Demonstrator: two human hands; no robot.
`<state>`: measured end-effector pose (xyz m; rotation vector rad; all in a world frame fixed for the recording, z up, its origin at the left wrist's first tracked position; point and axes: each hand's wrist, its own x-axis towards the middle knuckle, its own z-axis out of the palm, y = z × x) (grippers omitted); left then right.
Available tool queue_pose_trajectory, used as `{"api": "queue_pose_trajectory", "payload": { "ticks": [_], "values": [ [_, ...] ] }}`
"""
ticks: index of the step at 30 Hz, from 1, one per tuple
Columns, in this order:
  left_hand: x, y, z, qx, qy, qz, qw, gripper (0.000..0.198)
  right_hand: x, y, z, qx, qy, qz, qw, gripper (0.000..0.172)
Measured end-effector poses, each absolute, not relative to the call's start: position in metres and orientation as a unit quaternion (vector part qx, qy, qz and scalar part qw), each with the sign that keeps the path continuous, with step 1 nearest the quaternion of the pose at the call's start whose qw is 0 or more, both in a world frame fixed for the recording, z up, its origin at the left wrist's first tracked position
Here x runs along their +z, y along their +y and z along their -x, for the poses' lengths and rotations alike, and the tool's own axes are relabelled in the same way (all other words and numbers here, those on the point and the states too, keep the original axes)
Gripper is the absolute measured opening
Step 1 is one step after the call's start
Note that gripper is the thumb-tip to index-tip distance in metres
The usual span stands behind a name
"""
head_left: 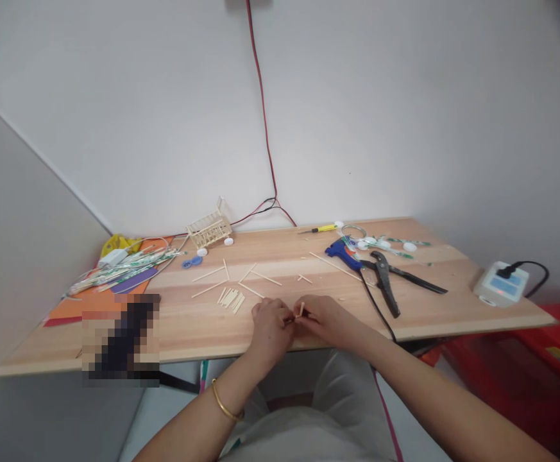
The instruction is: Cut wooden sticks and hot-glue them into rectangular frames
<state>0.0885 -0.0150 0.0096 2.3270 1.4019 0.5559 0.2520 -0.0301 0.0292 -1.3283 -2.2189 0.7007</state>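
At the table's front edge, my left hand (271, 326) and my right hand (326, 317) meet with their fingertips together. A short pale wooden stick (301, 308) stands up from the pinched fingers of my right hand. The fingers of my left hand are closed right beside it, and what they grip is hidden. Just beyond my left hand, several cut stick pieces (231, 299) lie in a row. Longer thin wooden sticks (265, 277) are spread behind them, some joined at an angle. A small joined piece (303, 278) lies past my right hand.
On the right lie a blue glue gun (344, 254), black-handled pliers (386, 282) and a yellow-handled screwdriver (325, 228). A small stick-built cart (210, 228) stands at the back. Wrapped sticks (126, 269) cover orange paper (75, 306) at left. A white plug box (501, 283) sits at right.
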Motion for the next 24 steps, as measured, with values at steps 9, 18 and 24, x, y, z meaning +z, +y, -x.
{"api": "queue_pose_trajectory", "payload": {
  "ticks": [9,18,24],
  "values": [
    [0.008,-0.017,-0.085,0.181,0.496,-0.829,0.184,0.015,0.018,-0.027,-0.25,0.256,-0.806,0.482,0.228,0.01],
    [0.007,-0.019,-0.084,0.183,0.492,-0.831,0.183,0.014,0.017,-0.032,-0.249,0.256,-0.802,0.487,0.233,0.011],
    [0.008,-0.016,-0.085,0.184,0.498,-0.824,0.198,0.015,0.014,-0.03,-0.249,0.253,-0.802,0.487,0.235,0.01]
  ]
}}
